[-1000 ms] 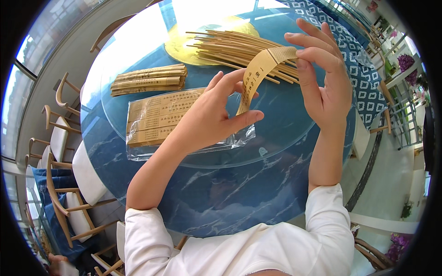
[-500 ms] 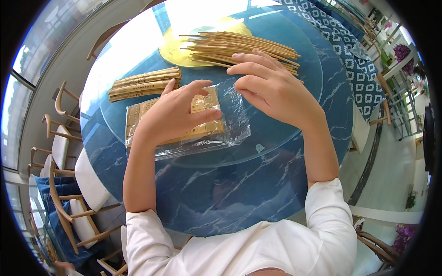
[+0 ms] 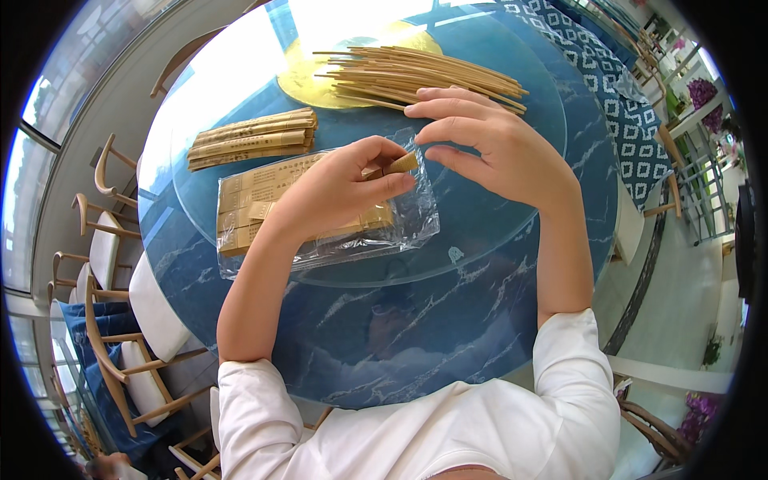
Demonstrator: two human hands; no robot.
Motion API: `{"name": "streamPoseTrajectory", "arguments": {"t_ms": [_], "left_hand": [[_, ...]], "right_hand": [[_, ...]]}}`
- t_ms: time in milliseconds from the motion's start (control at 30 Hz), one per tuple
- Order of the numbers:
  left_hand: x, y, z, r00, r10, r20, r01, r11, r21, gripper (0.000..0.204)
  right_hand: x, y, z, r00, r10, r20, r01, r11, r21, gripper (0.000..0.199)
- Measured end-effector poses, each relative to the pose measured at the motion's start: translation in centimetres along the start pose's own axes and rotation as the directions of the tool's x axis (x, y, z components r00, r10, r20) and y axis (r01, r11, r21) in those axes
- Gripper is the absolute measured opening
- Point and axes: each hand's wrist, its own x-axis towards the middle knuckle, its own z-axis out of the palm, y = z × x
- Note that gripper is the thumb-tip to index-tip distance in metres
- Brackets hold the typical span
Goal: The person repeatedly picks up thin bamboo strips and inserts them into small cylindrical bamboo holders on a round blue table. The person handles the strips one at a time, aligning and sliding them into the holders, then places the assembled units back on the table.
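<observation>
Head view, center frame: left hand (image 3: 336, 188) pinches one tan paper sleeve (image 3: 394, 166) betw. thumb & forefingers, closed tight on it, just above the clear plastic bag (image 3: 404, 228). Right hand (image 3: 496, 148) is right beside it, upper center-right, thumb & index tips meeting at the sleeve's far end; other fingers half curled, loosely spread.

Count: 2 hands, 1 sleeve in grip, 1 clear bag w/ a flat stack of tan sleeves inside at center-left, 1 banded bundle of sleeves (image 3: 252, 138) at upper left, 1 loose pile of bare wooden chopsticks (image 3: 424, 72) at top center, too many to count, lying on 1 yellow mat (image 3: 308, 76).

Surface: round glass turntable (image 3: 496, 248) on a blue marbled round table (image 3: 384, 344). Room: wooden chairs w/ white cushions (image 3: 104, 248) along left edge, patterned blue-white cloth (image 3: 620, 120) upper right, pale floor at right.

Vs. half a sec ago: both hands were flat down on the bag; now lifted off it, sleeve pinched betw. them. A sec ago the sleeve was held higher, over the chopsticks.
</observation>
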Motion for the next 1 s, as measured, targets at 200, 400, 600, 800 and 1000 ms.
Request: {"name": "streamPoseTrajectory", "arguments": {"t_ms": [200,400,600,800,1000], "left_hand": [[0.5,0.2,0.6,1.000,-0.010,-0.022,0.013,0.993,0.115,0.048],[0.7,-0.7,-0.3,0.992,0.025,0.123,0.000,0.980,-0.198,0.050],[0.6,-1.2,-0.9,0.972,0.073,0.225,-0.008,0.961,-0.276,0.051],[0.5,-1.2,-0.9,0.968,0.120,0.222,-0.041,0.943,-0.329,0.057],[0.7,-1.4,-1.0,0.957,0.135,0.256,-0.046,0.944,-0.327,0.057]], "right_hand": [[-1.3,3.8,-1.5,0.914,0.400,0.071,-0.390,0.913,-0.123,0.013],[-0.4,1.2,-1.1,0.974,0.163,0.160,-0.200,0.946,0.255,0.017],[-0.2,0.4,-0.6,0.993,0.028,0.111,-0.063,0.944,0.323,0.015],[-0.2,0.0,-0.5,0.984,0.101,0.149,-0.145,0.934,0.326,0.011],[-0.1,-0.6,-0.3,0.979,0.110,0.170,-0.161,0.933,0.323,0.012]]}}
